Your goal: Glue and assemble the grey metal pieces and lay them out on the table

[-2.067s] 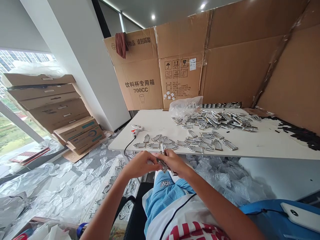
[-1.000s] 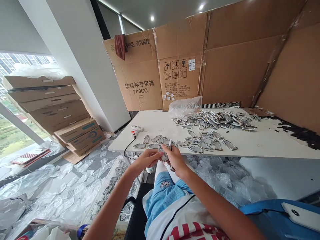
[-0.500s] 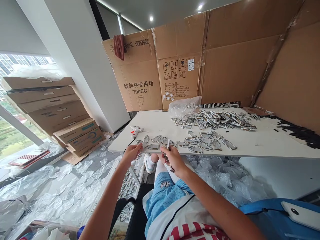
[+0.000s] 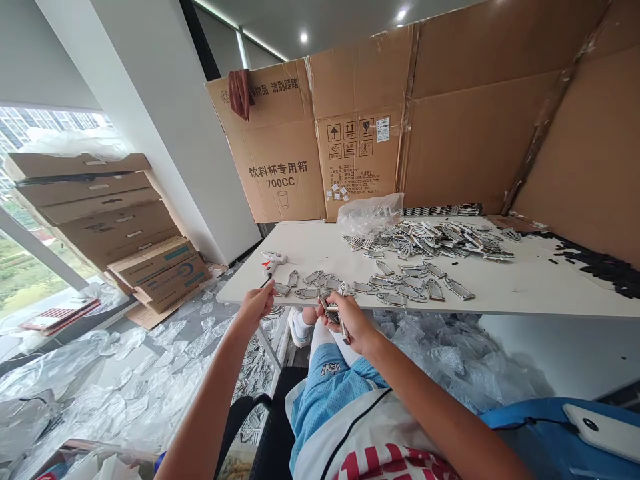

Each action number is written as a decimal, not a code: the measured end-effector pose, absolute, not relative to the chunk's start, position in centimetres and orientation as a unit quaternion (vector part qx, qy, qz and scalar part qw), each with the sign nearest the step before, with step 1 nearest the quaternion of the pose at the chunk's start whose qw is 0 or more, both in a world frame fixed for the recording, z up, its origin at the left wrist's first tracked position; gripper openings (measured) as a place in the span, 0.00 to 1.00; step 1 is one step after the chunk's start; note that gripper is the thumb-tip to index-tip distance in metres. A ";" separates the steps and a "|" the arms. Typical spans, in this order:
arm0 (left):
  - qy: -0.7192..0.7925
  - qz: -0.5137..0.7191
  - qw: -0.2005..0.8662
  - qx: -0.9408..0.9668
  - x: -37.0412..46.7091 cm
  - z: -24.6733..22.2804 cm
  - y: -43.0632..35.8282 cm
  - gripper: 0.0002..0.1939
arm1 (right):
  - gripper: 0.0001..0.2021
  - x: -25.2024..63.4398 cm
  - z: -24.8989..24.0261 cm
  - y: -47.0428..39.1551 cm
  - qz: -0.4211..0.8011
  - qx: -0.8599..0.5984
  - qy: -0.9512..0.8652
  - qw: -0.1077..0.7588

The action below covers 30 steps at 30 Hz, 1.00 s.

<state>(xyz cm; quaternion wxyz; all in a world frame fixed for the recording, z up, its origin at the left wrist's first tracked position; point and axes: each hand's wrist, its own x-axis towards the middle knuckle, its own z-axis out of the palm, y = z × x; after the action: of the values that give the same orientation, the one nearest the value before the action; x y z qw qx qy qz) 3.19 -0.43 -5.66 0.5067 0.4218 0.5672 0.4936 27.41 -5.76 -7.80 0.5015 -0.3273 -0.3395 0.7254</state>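
My right hand [image 4: 351, 321] is closed around several small silvery metal frames [image 4: 344, 289], long flat pieces with an open middle. They stick out above and below its fingers, just in front of the table edge. At the table's front left corner, my left hand [image 4: 257, 304] is closed in a pinch. Its fingertips sit close to the cord of the white glue gun [image 4: 273, 261], and what they hold, if anything, cannot be made out. Similar loose frames [image 4: 411, 292] lie along the front of the white table [image 4: 525, 283].
Further back a big heap of metal frames [image 4: 450, 240] lies beside a clear plastic bag [image 4: 370, 213]. Black strips [image 4: 600, 260] cover the table's right end. Tall cardboard [image 4: 460, 127] walls off the back. Crumpled plastic [image 4: 115, 380] litters the floor, with cartons [image 4: 170, 283] at left.
My left hand has shifted a little left, away from the frames at the table edge. In my right hand the frames have turned, and their upper ends now point differently.
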 end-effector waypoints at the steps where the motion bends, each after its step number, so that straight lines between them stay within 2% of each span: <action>1: 0.550 0.500 0.526 0.413 3.5 -5.4 -0.6 0.22 | 0.11 27.5 -7.7 -5.8 0.732 -0.323 -0.333 0.499; 10: 0.452 0.453 0.661 0.392 8.1 -4.0 -3.3 0.22 | 0.09 27.7 -6.4 -6.2 0.781 -0.337 -0.267 0.453; 12: 0.455 0.426 0.652 0.432 9.1 -4.0 -4.2 0.22 | 0.09 27.5 -6.4 -6.3 0.764 -0.345 -0.301 0.454; 16: 0.470 0.350 0.568 0.578 10.1 -3.4 -5.6 0.21 | 0.08 27.3 -6.6 -6.8 0.729 -0.354 -0.373 0.451; 19: 0.467 0.313 0.533 0.632 10.2 -2.9 -6.0 0.21 | 0.09 27.2 -6.7 -7.0 0.718 -0.379 -0.368 0.453; 23: 0.492 0.366 0.509 0.604 9.8 -3.0 -5.6 0.24 | 0.13 27.5 -6.4 -6.9 0.724 -0.365 -0.379 0.446; 30: 0.476 0.459 0.546 0.514 10.2 -3.8 -5.0 0.29 | 0.13 27.9 -5.4 -7.1 0.699 -0.338 -0.420 0.470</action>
<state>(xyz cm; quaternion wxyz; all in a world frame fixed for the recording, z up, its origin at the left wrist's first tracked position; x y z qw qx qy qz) 10.17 -4.98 -3.83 0.5463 0.5142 0.4757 0.4592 27.92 -7.14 -5.38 0.4697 -0.3376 -0.4201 0.6993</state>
